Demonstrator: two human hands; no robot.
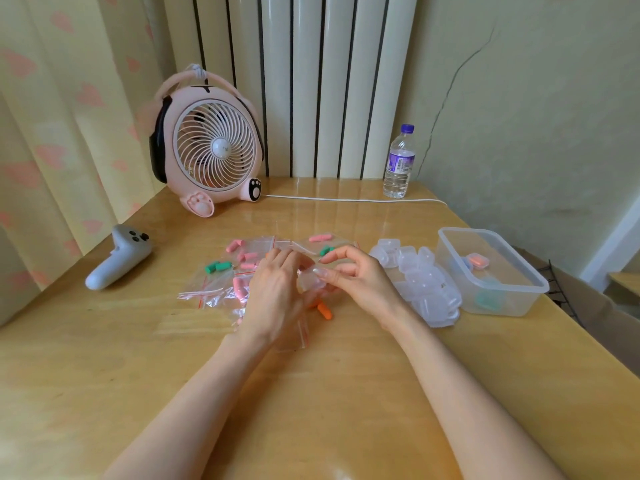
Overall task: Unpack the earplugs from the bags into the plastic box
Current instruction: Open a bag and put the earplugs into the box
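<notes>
Left hand (277, 292) and right hand (360, 282) both pinch a small clear case (309, 280), contents indiscernible, over bags (214, 287) on the surface; orange earplug (325, 311) partly hidden beneath, plastic box (509, 303) right.

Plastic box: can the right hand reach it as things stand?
Likely yes. The box stands lidless on the right hand's side; only a low pile of cases lies between, though that hand holds a small case.
</notes>
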